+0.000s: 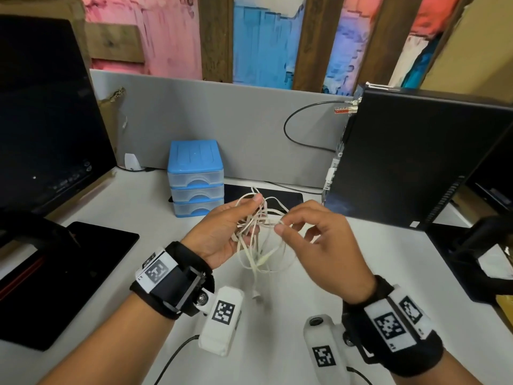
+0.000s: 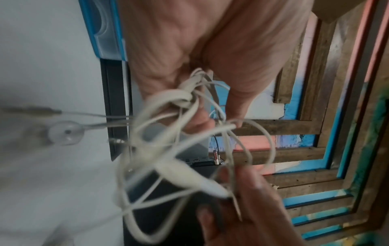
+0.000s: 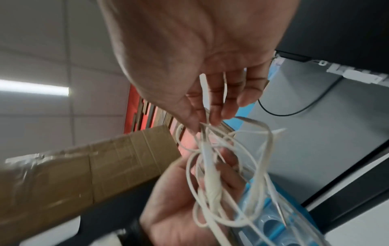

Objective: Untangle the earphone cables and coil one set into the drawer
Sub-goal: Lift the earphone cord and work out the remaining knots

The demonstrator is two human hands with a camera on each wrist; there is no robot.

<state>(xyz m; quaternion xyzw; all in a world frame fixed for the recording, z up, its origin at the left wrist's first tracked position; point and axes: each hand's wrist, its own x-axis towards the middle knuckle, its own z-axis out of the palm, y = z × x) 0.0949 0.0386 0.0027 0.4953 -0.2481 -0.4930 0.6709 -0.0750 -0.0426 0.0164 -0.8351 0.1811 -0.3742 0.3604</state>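
A tangle of white earphone cables [image 1: 259,240] hangs in the air above the white desk [image 1: 305,279], between my two hands. My left hand [image 1: 222,232] grips the upper part of the tangle, fingers curled round several strands [image 2: 185,99]. My right hand [image 1: 313,232] pinches one strand between thumb and forefinger at the tangle's right side [image 3: 202,129]. Loose loops and a plug end [image 1: 256,295] dangle down towards the desk. An earbud [image 2: 65,133] shows blurred in the left wrist view. The blue three-drawer unit [image 1: 195,179] stands behind the hands, all drawers closed.
A dark monitor [image 1: 47,112] and a black tablet [image 1: 69,276] are on the left. A black computer tower [image 1: 416,157] stands at the right with a black cable [image 1: 294,134] looping from it. A grey partition [image 1: 222,118] closes the desk's back.
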